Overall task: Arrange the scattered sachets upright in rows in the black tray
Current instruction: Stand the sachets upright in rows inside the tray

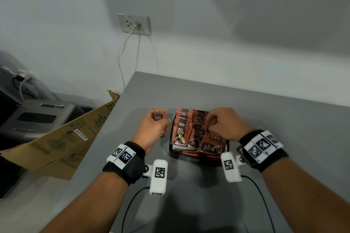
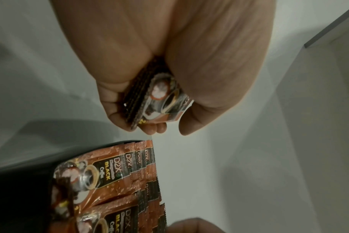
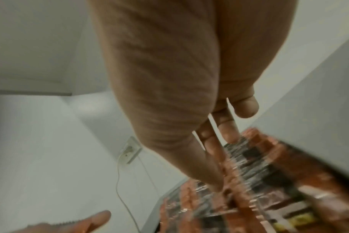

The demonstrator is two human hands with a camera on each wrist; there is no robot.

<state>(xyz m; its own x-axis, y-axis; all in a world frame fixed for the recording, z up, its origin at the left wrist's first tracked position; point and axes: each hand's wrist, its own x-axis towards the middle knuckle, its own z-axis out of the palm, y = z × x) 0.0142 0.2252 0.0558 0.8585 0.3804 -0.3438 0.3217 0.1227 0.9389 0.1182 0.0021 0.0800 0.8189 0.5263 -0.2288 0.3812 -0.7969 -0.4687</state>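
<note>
left hand (image 1: 151, 130) holds sachet stack (image 2: 149, 100); right hand (image 1: 227, 123) fingering tray (image 1: 170, 145) rows.

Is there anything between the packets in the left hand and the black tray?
Only bare grey table separates the left hand and its sachets from the black tray, per the head view.

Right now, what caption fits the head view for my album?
Left hand holds spare sachets while right hand sorts upright rows in the black tray.
</note>
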